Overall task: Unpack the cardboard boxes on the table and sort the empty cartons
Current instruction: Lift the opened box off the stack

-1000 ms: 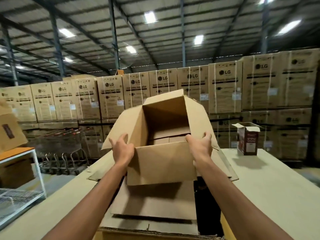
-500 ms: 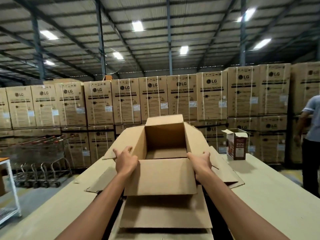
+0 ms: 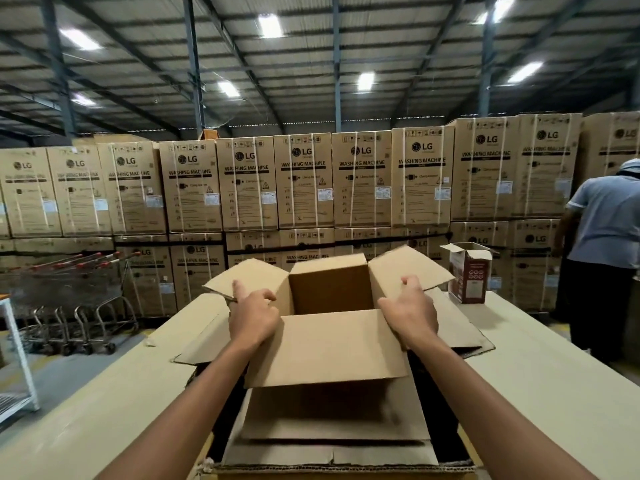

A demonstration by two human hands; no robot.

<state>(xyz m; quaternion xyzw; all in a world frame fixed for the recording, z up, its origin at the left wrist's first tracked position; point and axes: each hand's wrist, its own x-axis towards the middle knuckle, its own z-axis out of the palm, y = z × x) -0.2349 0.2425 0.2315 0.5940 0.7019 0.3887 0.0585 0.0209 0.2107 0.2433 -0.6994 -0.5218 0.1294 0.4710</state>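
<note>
An open brown cardboard box stands in front of me with its flaps spread and its inside showing no contents. My left hand grips its left flap near the corner. My right hand grips the right flap in the same way. Under the box lie flattened cartons stacked in a pile. A small red and white carton stands upright with its top open on the table at the far right.
A person in a blue shirt stands at the table's far right corner, back turned. Stacked washing machine boxes wall off the far side. Shopping trolleys are parked on the floor at the left, near a white rack.
The box has come down from a raised, tilted position to sit level on the flattened cartons. My view has turned right, bringing the person in blue further into sight.
</note>
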